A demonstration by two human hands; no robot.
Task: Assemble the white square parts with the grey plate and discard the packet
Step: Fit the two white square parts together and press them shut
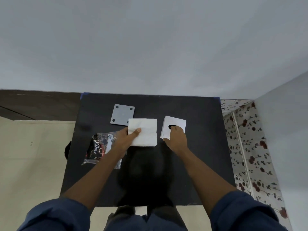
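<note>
A grey square plate (122,114) with a dark hole at each corner lies flat near the far left of the black table (200,155). My left hand (128,136) grips the left edge of a plain white square part (145,133), which overlaps the plate's near right corner. To the right, my right hand (176,137) holds a second white square part (175,121) with a dark round hole, tilted up off the table. A clear plastic packet (98,147) with printed labels lies on the table to the left, partly under my left forearm.
The black table stands against a pale wall (150,47). A floral patterned cloth (250,147) hangs at the right side. Beige floor (33,155) shows on the left, with dark wood (38,104) beyond it.
</note>
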